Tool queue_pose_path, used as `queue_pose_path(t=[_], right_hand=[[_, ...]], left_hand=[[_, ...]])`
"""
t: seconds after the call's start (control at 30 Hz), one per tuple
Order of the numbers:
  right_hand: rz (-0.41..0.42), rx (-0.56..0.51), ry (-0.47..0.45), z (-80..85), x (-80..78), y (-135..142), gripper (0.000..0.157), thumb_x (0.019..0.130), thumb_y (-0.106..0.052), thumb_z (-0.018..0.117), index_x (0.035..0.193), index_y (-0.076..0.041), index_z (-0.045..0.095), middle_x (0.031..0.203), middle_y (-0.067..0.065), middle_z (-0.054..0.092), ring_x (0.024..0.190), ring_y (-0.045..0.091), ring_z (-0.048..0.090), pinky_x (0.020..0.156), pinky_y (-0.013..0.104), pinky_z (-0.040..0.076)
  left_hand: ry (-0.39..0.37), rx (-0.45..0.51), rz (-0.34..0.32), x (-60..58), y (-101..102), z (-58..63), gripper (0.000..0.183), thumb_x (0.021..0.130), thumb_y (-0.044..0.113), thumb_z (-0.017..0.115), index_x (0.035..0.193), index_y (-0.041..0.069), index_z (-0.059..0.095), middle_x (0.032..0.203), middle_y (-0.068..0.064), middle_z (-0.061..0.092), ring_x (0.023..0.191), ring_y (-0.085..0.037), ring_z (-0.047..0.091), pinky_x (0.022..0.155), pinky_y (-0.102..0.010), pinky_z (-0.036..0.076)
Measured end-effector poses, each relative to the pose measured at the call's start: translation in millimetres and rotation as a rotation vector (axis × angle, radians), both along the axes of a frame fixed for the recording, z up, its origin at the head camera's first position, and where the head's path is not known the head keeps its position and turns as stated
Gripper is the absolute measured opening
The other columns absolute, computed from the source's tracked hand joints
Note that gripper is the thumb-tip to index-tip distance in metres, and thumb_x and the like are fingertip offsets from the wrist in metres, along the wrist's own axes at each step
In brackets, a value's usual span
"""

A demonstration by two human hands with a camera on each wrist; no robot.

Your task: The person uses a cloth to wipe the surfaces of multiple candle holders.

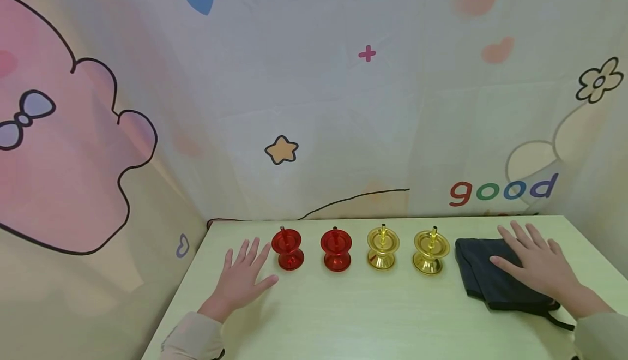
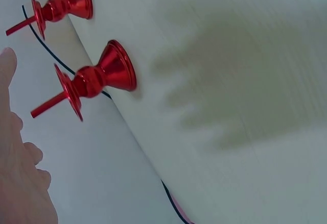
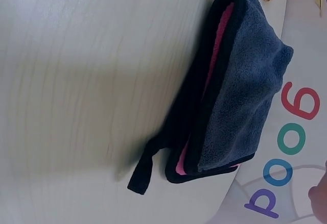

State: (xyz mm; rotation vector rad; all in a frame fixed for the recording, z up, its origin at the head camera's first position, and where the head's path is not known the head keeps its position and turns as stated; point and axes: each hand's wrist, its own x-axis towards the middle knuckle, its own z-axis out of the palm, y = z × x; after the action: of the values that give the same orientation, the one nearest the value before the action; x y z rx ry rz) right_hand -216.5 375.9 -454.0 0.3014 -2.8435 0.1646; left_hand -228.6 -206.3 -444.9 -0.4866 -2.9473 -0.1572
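The left hand [image 1: 240, 281] is held palm down above the left part of the desk [image 1: 343, 316], its fingers straight and fanned, the thumb stretched out to the side; the left wrist view shows a shadow [image 2: 245, 81] of spread fingers on the pale surface. The right hand [image 1: 542, 270] hovers palm down over the folded dark cloth [image 1: 495, 289], fingers likewise extended and apart. This cloth lies toward the right end of the desk, a pink layer showing along its black border, with a black strap [image 1: 559, 323] trailing toward the near right. Near the far edge four metallic holders stand upright in a row: the left red holder [image 1: 290, 262], just beside the left hand, the right red holder [image 1: 337, 262], the left gold holder [image 1: 381, 261] and the right gold holder [image 1: 428, 265], nearest the cloth. Each carries a shallow dish on a flared foot, with a thin stem rising from its middle.
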Motion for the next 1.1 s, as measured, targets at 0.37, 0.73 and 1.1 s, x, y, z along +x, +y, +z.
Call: queue_pose_path(t=[0.37,0.73,1.1], right_hand=[[0.019,-0.053,-0.059,-1.8,-3.2,-7.9,0.077,0.082,-0.05,0.052,0.139,-0.006,0.023,0.14,0.028,0.023,0.125,0.05,0.019,0.086,0.068,0.023],[0.007,-0.133,-0.176,-12.5,-10.8,-11.9,0.084,0.076,-0.055,0.057,0.133,0.001,0.031,0.129,0.034,0.035,0.111,0.052,0.037,0.079,0.067,0.033],[-0.006,-0.19,-0.175,-26.8,-21.6,-15.1,0.088,0.073,-0.057,0.059,0.132,0.001,0.032,0.129,0.034,0.035,0.113,0.051,0.031,0.085,0.068,0.024]], left_hand=[[-0.028,0.056,-0.117,2.7,31.1,2.6,0.073,0.082,0.058,0.044,0.14,0.019,0.024,0.146,-0.008,0.024,0.132,-0.027,0.027,0.105,-0.055,0.012],[-0.05,0.162,-0.302,3.0,74.0,-5.4,0.051,0.086,0.042,0.05,0.128,0.014,0.045,0.122,-0.001,0.056,0.098,-0.014,0.059,0.082,-0.032,0.049],[-0.135,0.262,-0.382,6.8,147.1,-23.5,0.05,0.087,0.045,0.049,0.13,0.019,0.044,0.119,0.004,0.058,0.094,-0.007,0.06,0.078,-0.025,0.048]])
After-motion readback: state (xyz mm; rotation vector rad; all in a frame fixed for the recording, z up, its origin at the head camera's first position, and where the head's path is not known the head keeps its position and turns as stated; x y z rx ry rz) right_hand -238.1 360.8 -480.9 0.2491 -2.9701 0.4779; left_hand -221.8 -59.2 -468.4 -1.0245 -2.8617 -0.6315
